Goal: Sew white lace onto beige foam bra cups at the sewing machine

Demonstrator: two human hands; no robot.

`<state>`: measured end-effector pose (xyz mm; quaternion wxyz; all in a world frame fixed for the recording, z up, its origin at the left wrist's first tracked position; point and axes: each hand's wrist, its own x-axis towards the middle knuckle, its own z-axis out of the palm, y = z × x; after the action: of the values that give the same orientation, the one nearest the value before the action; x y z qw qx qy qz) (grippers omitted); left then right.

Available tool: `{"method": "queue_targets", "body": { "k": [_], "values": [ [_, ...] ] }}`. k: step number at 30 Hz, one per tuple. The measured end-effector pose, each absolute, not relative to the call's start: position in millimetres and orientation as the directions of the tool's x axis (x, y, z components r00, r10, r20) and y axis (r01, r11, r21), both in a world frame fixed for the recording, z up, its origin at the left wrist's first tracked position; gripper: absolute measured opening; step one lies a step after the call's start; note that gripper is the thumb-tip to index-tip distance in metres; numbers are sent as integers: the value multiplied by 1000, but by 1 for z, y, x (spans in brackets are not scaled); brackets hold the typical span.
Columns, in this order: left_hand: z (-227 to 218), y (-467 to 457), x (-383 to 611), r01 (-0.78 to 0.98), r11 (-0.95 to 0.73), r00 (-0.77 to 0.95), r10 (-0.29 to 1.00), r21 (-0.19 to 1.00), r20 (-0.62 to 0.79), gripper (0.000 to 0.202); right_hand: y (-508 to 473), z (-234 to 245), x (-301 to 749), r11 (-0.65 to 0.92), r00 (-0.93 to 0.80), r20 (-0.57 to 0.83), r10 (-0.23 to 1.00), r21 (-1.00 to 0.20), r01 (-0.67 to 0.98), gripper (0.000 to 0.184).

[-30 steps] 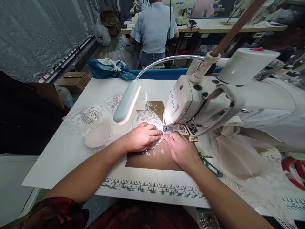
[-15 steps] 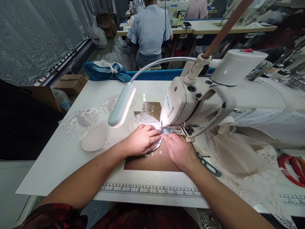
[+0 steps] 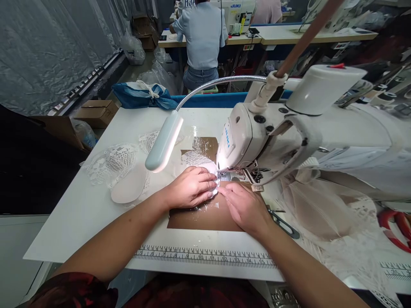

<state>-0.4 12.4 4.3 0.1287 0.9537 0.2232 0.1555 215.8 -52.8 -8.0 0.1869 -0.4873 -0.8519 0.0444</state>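
A white lace cup piece (image 3: 195, 159) lies under the needle area of a white sewing machine (image 3: 239, 132). My left hand (image 3: 194, 186) rests flat over it, fingers stretched toward the needle and covering much of the piece. My right hand (image 3: 242, 203) is closed at the piece's near right edge, thumb and index finger pinched there just in front of the presser foot. Its other fingers are curled under. Brown board (image 3: 205, 220) covers the table surface beneath both hands. Thread snips (image 3: 284, 224) lie beside my right wrist.
A lamp (image 3: 164, 141) hangs over the work on a bendable neck. More lace pieces (image 3: 120, 159) and a smooth pale cup (image 3: 128, 186) lie left. Sheer beige lace fabric (image 3: 324, 209) and red-handled scissors (image 3: 393, 226) are at right. A person (image 3: 205, 38) sits ahead.
My right hand's fingertips have shifted slightly toward me along the piece's edge, leaving more of the edge near the needle uncovered. The left hand stays nearly in place. The person ahead has leaned and moved their arms.
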Motion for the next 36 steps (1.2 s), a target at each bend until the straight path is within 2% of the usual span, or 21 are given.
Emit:
{"method": "queue_targets", "body": {
  "k": [6, 11, 16, 22, 26, 30, 36],
  "values": [
    [3, 12, 1, 383, -865, 848, 469, 324, 249, 35, -54, -6, 214, 560, -516, 219, 828, -273, 782, 38],
    [4, 8, 3, 406, -877, 863, 461, 257, 207, 34, -54, -8, 218, 581, -531, 237, 814, -321, 748, 36],
    [7, 5, 5, 398, -897, 878, 433, 192, 202, 32, -50, -8, 216, 500, -409, 295, 863, -394, 771, 35],
    [9, 7, 1, 367, -899, 890, 414, 240, 189, 35, -48, -6, 209, 449, -417, 186, 890, -194, 872, 40],
    [8, 7, 1, 373, -892, 885, 424, 256, 190, 32, -49, -7, 209, 422, -401, 172, 900, -111, 900, 42],
    [6, 6, 5, 410, -881, 869, 456, 234, 193, 34, -47, -8, 209, 377, -359, 163, 919, -100, 921, 43],
    [4, 8, 3, 430, -873, 854, 476, 232, 208, 35, -47, -8, 211, 322, -305, 128, 944, -148, 935, 41]
  ]
}}
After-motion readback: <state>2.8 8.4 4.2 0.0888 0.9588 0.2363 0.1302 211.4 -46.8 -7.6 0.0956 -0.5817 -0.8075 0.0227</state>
